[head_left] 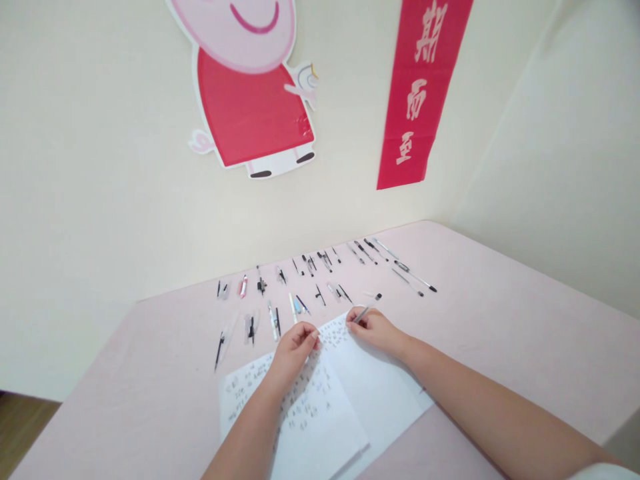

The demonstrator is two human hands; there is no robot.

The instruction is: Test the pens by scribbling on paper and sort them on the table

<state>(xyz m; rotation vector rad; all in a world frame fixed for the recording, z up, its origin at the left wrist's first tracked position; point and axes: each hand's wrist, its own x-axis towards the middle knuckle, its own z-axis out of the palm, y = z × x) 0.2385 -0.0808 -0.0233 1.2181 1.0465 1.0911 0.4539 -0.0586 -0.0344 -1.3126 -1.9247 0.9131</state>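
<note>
An open notebook lies on the pink tabletop, with handwritten characters on its left page and along the top of the right page. My right hand rests on the right page and grips a pen with a clear barrel; its dark end points up and to the right. Over the upper part of the left page, my left hand is closed, thumb against fingers. Whether anything small sits between those fingers I cannot make out.
Several pens and taken-apart pen pieces lie in rows beyond the notebook, among them a pink pen, a light blue piece and a long clear pen. The pink table meets the wall, which carries a pig cutout and a red banner.
</note>
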